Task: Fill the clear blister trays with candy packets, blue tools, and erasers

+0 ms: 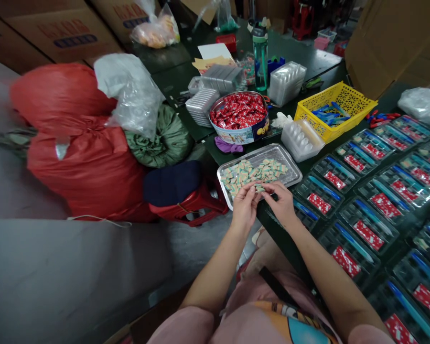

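Over the near edge of a metal tray (pixel 294 176), my left hand (pixel 246 203) and my right hand (pixel 281 202) meet with fingertips pinched. Between them is a small green-and-beige piece (pixel 259 188), perhaps more than one; the fingers partly cover it. Many similar small flat pieces (pixel 268 168) lie loose in the tray just beyond the hands. To the right, rows of clear plastic trays (pixel 365 224) each hold a blue pen and a red patterned packet.
A round tin (pixel 236 137) of red packets stands behind the metal tray. Beside it are stacked clear trays (pixel 301 141) and a yellow basket (pixel 358 111) with blue pens. A water bottle (pixel 260 59) stands farther back. Red sacks (pixel 82 162) and a cushioned stool (pixel 174 184) are at left.
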Demonstrator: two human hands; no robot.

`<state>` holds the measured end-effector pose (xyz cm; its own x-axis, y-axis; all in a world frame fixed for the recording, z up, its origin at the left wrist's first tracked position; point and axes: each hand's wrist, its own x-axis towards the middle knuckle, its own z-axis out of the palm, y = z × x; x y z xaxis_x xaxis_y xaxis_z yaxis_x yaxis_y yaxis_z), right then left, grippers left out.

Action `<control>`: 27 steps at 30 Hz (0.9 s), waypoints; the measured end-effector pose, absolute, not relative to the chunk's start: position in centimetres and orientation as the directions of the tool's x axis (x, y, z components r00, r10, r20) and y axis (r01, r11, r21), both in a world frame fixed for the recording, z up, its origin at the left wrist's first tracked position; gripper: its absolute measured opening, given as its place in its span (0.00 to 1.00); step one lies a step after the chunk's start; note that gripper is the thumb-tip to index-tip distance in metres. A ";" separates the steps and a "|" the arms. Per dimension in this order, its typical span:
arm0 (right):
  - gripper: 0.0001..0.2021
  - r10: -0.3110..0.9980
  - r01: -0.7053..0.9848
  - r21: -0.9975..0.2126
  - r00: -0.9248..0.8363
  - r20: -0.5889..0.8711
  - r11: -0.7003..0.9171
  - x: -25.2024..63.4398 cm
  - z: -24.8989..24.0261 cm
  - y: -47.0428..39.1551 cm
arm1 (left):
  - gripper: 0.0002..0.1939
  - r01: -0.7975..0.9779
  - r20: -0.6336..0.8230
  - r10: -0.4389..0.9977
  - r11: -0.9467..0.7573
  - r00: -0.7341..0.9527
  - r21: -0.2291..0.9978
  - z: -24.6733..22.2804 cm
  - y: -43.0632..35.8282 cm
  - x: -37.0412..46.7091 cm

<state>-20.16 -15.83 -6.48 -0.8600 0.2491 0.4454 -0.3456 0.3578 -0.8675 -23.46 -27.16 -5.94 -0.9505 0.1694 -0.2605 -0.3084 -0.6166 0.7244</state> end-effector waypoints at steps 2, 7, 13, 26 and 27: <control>0.09 0.263 -0.345 -0.869 -0.855 0.447 0.354 -20.1 -6.5 -15.8 | 0.13 -0.309 -0.262 0.168 -0.611 -0.950 0.729 -5.9 -27.1 -23.4; 0.08 0.274 -0.379 -0.857 -0.833 0.480 0.348 -19.9 -6.4 -15.9 | 0.13 -0.296 -0.252 0.159 -0.604 -0.955 0.740 -5.7 -26.9 -23.0; 0.08 0.301 -0.384 -0.821 -0.795 0.527 0.423 -19.5 -6.7 -16.0 | 0.13 -0.293 -0.334 0.065 -0.653 -0.940 0.698 -6.1 -26.2 -22.7; 0.06 0.346 -0.400 -0.855 -0.791 0.504 0.330 -17.8 -5.3 -14.4 | 0.16 -0.346 -0.354 0.124 -0.647 -0.927 0.679 -5.1 -24.4 -21.5; 0.06 0.361 -0.398 -0.857 -0.785 0.503 0.327 -17.6 -5.2 -14.1 | 0.16 -0.345 -0.342 0.135 -0.642 -0.930 0.685 -4.9 -23.9 -21.4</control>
